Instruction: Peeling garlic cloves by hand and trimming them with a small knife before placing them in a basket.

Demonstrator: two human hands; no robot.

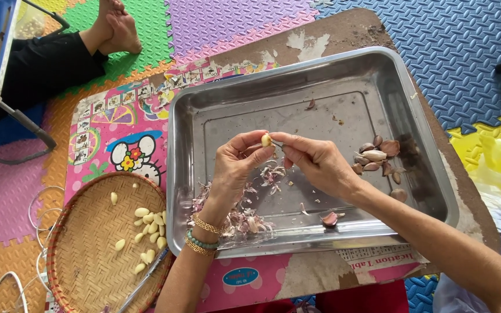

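Basket: nearest me on the left I see a round woven tray (82, 255) holding peeled cloves (146, 229); a thin metal tool (143, 281) lies across its right rim.
Left wrist: my left forearm comes up from the bottom edge, with gold and green bracelets (203, 235) on it, over the near rim of the steel tray.
Steel tray: a large rectangular metal tray (343, 87) sits on a low round table (134, 133) with a pink cartoon covering.
Skins: purple-white garlic skins (242, 217) lie piled in the tray's near-left part, just under my left hand.
Left hand: my left hand (236, 165) is pinched shut, thumb and fingertips on one pale garlic clove (266, 139).
Right hand: my right hand (320, 162) meets the same clove from the right, fingers closed at its tip.
Clove position: held above the middle of the tray, touching both hands.
Unpeeled pile: unpeeled purple cloves (375, 156) lie just beyond my right hand.
Far: another person's bare feet (117, 26) rest on coloured foam mats (227, 17).
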